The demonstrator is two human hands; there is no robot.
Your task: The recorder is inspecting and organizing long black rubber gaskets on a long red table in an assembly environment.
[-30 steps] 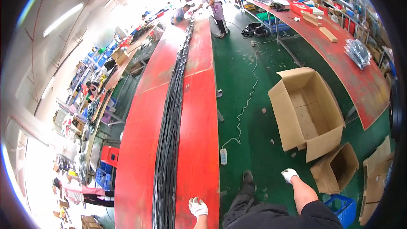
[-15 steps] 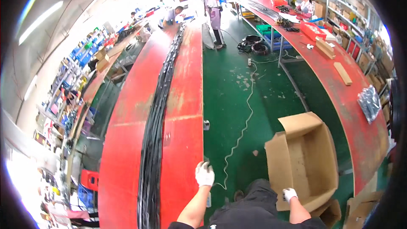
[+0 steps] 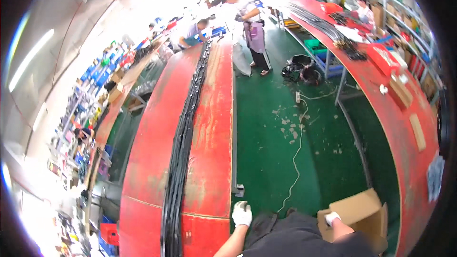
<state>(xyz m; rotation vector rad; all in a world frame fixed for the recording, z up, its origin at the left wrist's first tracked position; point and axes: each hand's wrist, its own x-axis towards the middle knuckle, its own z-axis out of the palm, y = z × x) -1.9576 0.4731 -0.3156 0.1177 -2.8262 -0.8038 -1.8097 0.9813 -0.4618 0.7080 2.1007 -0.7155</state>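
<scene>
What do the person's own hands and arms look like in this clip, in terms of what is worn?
Both hands wear white fabric work gloves: the left hand and the right hand. The gloves end at the wrists, and the forearms below them are bare, with no sleeves showing. A dark garment covers the torso between the arms. No markings are readable on the gloves.

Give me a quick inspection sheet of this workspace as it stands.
Surface: long red table, worn paint.
Job's things: black cable bundle running along the table.
Clutter: open cardboard box on the green floor.
Grippers: left hand, white-gloved, at the table's edge; right hand, gloved, by the box; grip unclear.
Cables: white cord trailing across the floor.
Surroundings: second red table; person standing at the far end.
</scene>
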